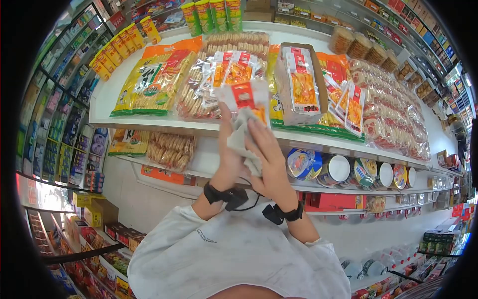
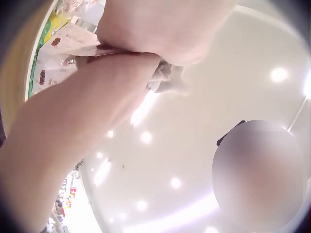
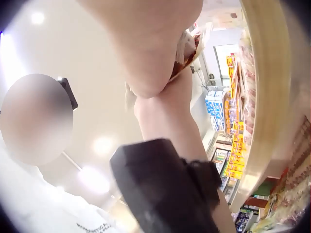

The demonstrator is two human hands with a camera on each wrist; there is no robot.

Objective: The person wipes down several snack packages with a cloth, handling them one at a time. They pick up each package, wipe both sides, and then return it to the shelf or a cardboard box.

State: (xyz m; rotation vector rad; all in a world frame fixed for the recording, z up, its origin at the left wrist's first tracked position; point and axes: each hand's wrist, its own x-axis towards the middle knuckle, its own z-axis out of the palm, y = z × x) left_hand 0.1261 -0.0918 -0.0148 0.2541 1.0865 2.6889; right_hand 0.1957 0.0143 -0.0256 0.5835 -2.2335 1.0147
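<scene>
Head view shows the hands together at the front edge of the display shelf (image 1: 159,125): the left hand (image 1: 225,149) grips a snack packet (image 1: 244,95); the right hand (image 1: 271,159) holds a grey cloth (image 1: 241,141) against it. Similar packets (image 1: 241,71) lie behind.

The left hand (image 1: 225,149) looks smeary, and so does the flat white, red and orange plastic packet (image 1: 243,94) at its one o'clock, whose bottom hides behind the soft grey cloth (image 1: 239,137). The right hand (image 1: 270,158) covers some cloth. At the head view's six o'clock, the white printed shirt (image 1: 224,259) is cut off.
</scene>
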